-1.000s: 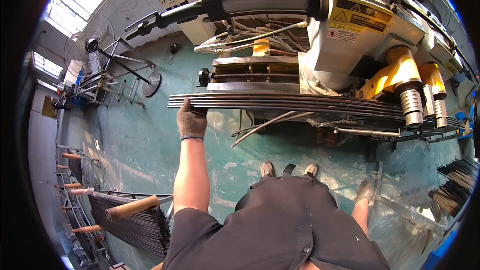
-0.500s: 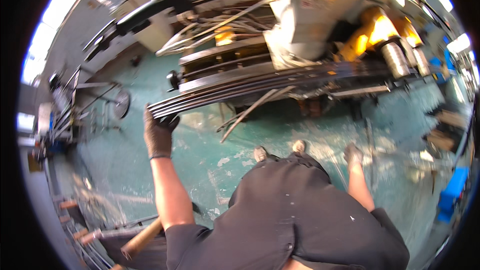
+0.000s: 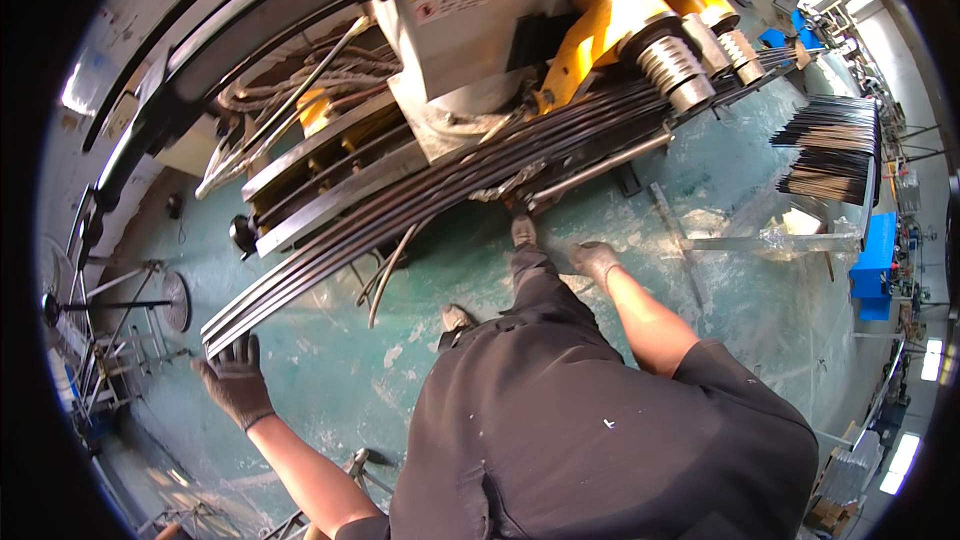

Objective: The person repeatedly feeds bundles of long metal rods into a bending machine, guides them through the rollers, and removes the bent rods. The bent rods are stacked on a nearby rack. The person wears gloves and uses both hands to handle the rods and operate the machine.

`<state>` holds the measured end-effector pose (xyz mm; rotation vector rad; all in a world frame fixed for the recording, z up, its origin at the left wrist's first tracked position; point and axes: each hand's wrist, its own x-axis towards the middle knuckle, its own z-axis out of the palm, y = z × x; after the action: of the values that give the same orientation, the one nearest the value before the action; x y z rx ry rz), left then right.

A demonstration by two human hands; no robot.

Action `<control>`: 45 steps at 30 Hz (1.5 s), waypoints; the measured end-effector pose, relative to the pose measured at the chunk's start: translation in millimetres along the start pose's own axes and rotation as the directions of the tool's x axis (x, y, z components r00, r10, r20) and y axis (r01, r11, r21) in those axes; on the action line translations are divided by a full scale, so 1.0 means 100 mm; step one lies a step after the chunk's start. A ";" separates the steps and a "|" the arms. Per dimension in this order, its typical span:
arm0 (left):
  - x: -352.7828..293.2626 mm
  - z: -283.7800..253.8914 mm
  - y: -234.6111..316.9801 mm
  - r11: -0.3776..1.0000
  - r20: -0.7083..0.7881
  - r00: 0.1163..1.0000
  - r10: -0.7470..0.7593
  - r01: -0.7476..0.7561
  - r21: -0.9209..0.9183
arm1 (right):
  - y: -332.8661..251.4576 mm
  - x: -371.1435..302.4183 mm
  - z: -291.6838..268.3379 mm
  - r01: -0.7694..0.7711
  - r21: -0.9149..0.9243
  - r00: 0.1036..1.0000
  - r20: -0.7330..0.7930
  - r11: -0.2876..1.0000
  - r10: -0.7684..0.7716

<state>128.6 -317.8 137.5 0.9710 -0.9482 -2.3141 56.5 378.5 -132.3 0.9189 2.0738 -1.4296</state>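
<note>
Several long, thin dark metal bars lie side by side along the front of a machine, slanting from the near left up toward the far right. At their near left ends is my left hand in a dark-palmed work glove. Its fingers are spread, with the tips up against or just under the bar ends. My right hand, in a pale glove, hangs away from the bars above the floor. It appears to hold nothing, its fingers loosely stretched.
A white machine body with yellow-orange cylinders stands ahead, with cables at its left. Bent rods jut below the bars. A rack of stacked dark bars and a blue box are at right. A round-plated metal stand is at left.
My view and body have turned to the right. My left hand's fingers have spread at the bar ends, where they were wrapped closer before. My right hand has come forward.
</note>
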 end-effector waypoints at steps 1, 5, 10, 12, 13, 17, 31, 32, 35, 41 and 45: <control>0.00 -0.11 -0.09 0.997 0.030 0.998 0.047 -0.045 -0.064 | -0.05 0.07 -0.01 0.009 -0.017 1.000 0.010 1.000 -0.009; 0.02 -0.27 -0.90 0.985 -0.174 0.983 -0.055 0.025 -0.172 | 0.06 0.64 -0.35 0.045 -0.307 0.999 0.001 0.951 -0.047; -0.19 -0.33 -2.85 0.783 0.770 0.563 -0.299 0.606 -0.139 | -0.21 1.04 -1.08 -0.034 -0.634 0.998 0.018 0.772 0.058; -0.39 -0.08 -3.41 0.760 0.461 0.697 -0.549 0.646 -0.073 | -0.41 1.16 -1.36 0.016 -0.711 0.996 0.070 0.703 0.049; -0.50 0.17 -3.58 0.821 0.549 0.665 -0.505 0.176 0.543 | -0.21 1.44 -1.54 0.240 -0.900 0.970 0.239 0.364 -0.049; -0.97 1.56 -3.62 0.820 0.297 0.807 -0.511 0.355 0.449 | -0.66 1.44 -1.73 0.340 -0.940 0.932 0.340 -0.024 -0.124; -0.65 1.57 -3.24 0.863 0.519 0.694 -0.500 0.344 0.371 | 0.12 -0.02 -1.83 -0.098 -0.491 0.994 -0.089 0.866 0.062; -0.69 1.54 -3.24 0.863 0.539 0.677 -0.502 0.349 0.365 | 0.22 -0.09 -1.93 -0.097 -0.468 0.989 -0.148 0.878 0.031; -0.81 1.54 -3.05 0.456 0.695 0.625 -0.355 -0.534 0.712 | 0.27 -0.18 -2.35 -0.121 -0.362 0.944 -0.330 0.924 -0.006; -1.15 1.78 -2.45 0.985 0.562 0.812 -0.159 0.173 0.028 | -1.13 -0.18 -3.37 0.210 -0.232 0.683 -0.660 0.950 -0.312; -0.92 1.52 -2.26 0.997 0.645 0.764 -0.021 0.064 -0.044 | -2.21 -0.21 -3.89 0.490 -0.352 0.416 -0.710 0.798 -0.569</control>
<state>43.3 -48.0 88.9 0.1290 -1.0915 -2.7549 -91.9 683.7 160.0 1.0147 3.3498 -1.2737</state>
